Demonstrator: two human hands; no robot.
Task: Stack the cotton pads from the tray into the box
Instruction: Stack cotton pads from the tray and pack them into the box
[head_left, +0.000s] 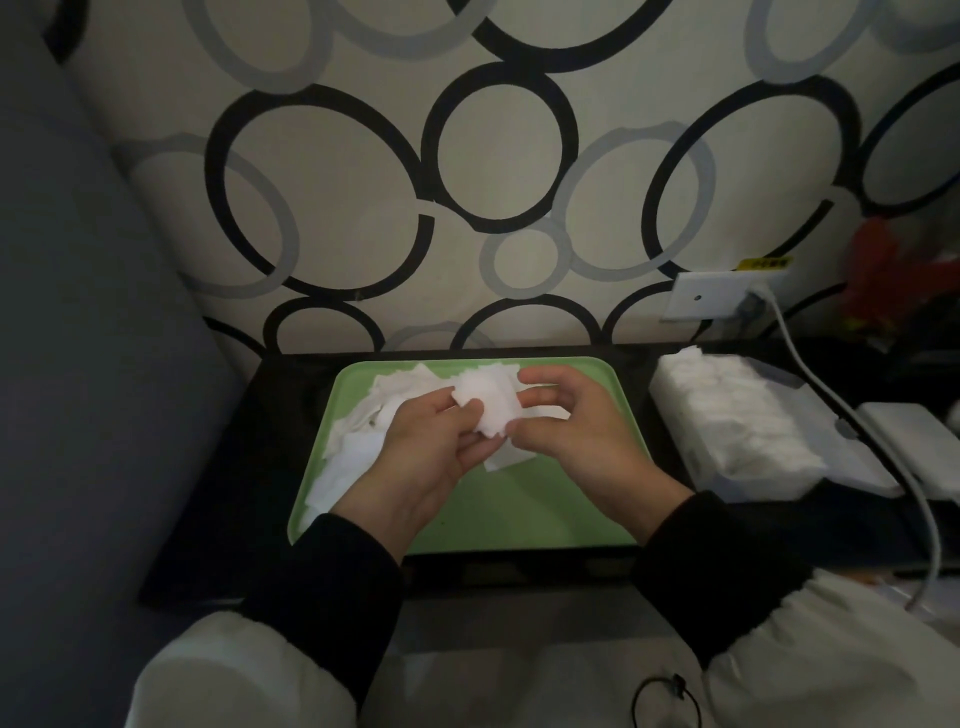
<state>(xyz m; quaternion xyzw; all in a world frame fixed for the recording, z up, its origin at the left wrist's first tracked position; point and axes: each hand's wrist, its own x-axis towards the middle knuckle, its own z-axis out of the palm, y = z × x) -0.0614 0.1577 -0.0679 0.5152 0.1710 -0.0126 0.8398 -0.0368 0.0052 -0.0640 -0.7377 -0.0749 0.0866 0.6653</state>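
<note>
Where the hands meet: above the far half of the green tray (519, 514).
Left hand (431, 447): thumb and curled fingers pinch the left edge of the held cotton pads (485, 405); how many, I cannot tell.
Right hand (566, 431): thumb and fingertips pinch the same pads from the right.
Loose pads (358, 447): heaped along the tray's left and far sides.
Box (763, 482): right of the tray, apart from it, packed with white pads.
Table (234, 467): dark, under tray and box.

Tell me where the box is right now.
In the head view, the box sits on the right, just beside the green tray, with a white cable along its right side.
</note>
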